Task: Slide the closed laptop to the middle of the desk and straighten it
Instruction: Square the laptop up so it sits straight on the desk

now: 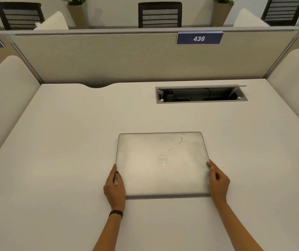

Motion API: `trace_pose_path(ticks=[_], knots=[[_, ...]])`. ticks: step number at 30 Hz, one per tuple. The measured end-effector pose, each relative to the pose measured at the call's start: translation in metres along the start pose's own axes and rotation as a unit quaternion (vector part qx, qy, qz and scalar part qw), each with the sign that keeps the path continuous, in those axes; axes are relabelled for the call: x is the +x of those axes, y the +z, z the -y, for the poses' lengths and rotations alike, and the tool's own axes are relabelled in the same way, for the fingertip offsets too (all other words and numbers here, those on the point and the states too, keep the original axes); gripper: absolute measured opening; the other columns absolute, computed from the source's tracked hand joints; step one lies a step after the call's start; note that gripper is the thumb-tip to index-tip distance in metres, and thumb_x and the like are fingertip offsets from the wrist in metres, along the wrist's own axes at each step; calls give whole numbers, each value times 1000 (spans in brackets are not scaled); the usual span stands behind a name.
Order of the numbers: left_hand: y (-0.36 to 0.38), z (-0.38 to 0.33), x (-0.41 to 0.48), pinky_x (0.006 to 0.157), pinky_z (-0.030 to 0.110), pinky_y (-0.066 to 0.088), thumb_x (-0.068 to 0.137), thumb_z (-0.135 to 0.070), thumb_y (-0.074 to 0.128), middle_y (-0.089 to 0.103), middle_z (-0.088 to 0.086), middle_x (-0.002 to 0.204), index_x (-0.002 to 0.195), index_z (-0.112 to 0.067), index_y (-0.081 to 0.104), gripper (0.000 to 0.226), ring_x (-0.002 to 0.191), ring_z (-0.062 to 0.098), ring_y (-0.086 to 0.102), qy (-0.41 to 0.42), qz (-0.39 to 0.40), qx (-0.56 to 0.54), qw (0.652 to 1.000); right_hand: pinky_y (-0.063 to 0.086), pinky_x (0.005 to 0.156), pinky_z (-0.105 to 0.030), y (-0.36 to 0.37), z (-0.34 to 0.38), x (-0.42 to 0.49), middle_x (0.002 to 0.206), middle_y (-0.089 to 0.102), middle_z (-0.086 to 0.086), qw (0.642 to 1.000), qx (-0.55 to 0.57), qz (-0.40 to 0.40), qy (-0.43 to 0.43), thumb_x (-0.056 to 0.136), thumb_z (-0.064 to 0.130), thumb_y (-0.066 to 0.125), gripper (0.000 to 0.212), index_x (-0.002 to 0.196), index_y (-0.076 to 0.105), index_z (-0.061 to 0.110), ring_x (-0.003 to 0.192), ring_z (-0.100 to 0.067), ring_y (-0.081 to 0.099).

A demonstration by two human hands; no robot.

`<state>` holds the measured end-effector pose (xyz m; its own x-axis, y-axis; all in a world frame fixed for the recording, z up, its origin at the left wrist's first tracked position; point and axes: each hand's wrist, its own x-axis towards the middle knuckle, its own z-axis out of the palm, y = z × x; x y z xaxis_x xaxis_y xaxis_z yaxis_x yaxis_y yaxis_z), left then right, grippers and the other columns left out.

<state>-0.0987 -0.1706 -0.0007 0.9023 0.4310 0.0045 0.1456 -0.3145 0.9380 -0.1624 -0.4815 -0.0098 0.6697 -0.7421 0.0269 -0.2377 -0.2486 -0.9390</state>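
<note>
Two hands at the closed laptop [161, 163], one per side edge. Left hand [115, 187] cupped against the left edge near the front corner, thumb on the lid, fingers curled along the side; dark wristband [116, 213] at the wrist. Right hand [218, 182] pressed to the right edge, fingertips on the lid's rim, remaining fingers half-curled. Both holding the laptop between them.

Table [63, 142]: wide, pale off-white, matte, smooth, bare apart from the laptop. Laptop lying flat between the hands, lid shut, roughly at mid-width of the table and toward the near half; edges close to parallel with the table's front. Lid silver-grey metal, rounded corners, round logo at centre, scuffs and scratches at the corner farthest from the right hand.

Beyond the right hand, well apart from the laptop: rectangular cable hatch [201, 94] sunk in the table, grey metal frame, flap raised, dark cables inside. Beyond the left hand: shallow curved notch [96, 86] in the table's back edge.

Room: beige woven-textured partition [109, 57] along the back, blue tag reading 436 [199, 38]. Rounded cream side panels both sides. Past the partition, black mesh-backed chairs [160, 15] and potted plants [76, 9].
</note>
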Motion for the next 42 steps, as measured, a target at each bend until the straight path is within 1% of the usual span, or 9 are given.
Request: trace_pose_path(ticks=[4, 6, 8, 12, 24, 29, 32, 36, 42], knots=[[-2, 1, 0, 93, 21, 48, 95, -2, 46, 65, 11, 124, 126, -7, 59, 34, 104, 15, 63, 3, 13, 5, 1000, 36, 50, -2, 0, 2, -1, 111, 68, -4, 1000, 8, 6, -2, 93, 4, 46, 30, 116, 65, 5, 50, 5, 49], [-3, 4, 0, 72, 7, 46, 95, 0, 44, 69, 20, 109, 125, -7, 60, 35, 69, -4, 57, -10, 15, 0, 1000, 40, 55, 0, -1, 4, -1, 113, 67, -1, 1000, 17, -1, 9, 93, 5, 46, 30, 114, 66, 5, 61, 7, 57], [-4, 6, 0, 58, 3, 39, 94, 2, 43, 69, 25, 97, 123, -7, 62, 35, 53, -2, 45, -25, 9, -26, 999, 45, 65, 0, 0, 4, -2, 112, 68, -3, 998, 38, -21, 34, 93, 8, 46, 29, 110, 69, 6, 83, -2, 65], [-4, 2, -2, 92, 25, 51, 94, 1, 43, 65, 5, 123, 123, -7, 61, 35, 97, 22, 63, -42, 0, -70, 997, 50, 69, -5, 5, 5, -4, 103, 73, -3, 990, 82, -80, 81, 89, 16, 46, 30, 98, 74, 12, 96, -15, 66], [15, -8, 18, 91, 28, 50, 91, -9, 47, 70, 0, 115, 111, -15, 69, 31, 107, 18, 63, -85, -64, -68, 992, 44, 54, -6, 20, 9, 8, 91, 75, -2, 984, 50, -142, 97, 87, 20, 45, 31, 91, 76, 17, 69, -5, 61], [19, -5, 21, 95, 44, 52, 92, -8, 50, 69, 3, 116, 115, -11, 68, 28, 105, 29, 64, -65, -50, -45, 996, 51, 73, -28, 22, 10, 12, 99, 75, -4, 988, 26, -131, 81, 89, 18, 48, 28, 96, 75, 14, 84, -14, 64], [18, -3, 21, 96, 35, 51, 92, -8, 52, 69, 3, 117, 115, -9, 67, 27, 106, 22, 64, -56, -44, -53, 996, 50, 80, -25, 22, 11, 12, 105, 73, -4, 991, 22, -114, 66, 90, 15, 49, 26, 101, 73, 11, 92, -11, 63], [17, -3, 22, 76, 0, 44, 93, -14, 51, 68, -5, 112, 113, -13, 69, 26, 95, -3, 60, -85, -44, -87, 992, 45, 75, 1, 20, 13, 13, 107, 72, -3, 993, 32, -98, 60, 90, 12, 49, 26, 104, 72, 8, 97, -8, 62], [17, -1, 23, 69, -5, 42, 91, -24, 51, 69, -15, 102, 107, -19, 72, 26, 84, -21, 57, -112, -40, -107, 987, 41, 72, -1, 20, 11, 13, 108, 71, -1, 994, 25, -88, 60, 91, 12, 50, 26, 105, 71, 10, 92, -2, 61]])
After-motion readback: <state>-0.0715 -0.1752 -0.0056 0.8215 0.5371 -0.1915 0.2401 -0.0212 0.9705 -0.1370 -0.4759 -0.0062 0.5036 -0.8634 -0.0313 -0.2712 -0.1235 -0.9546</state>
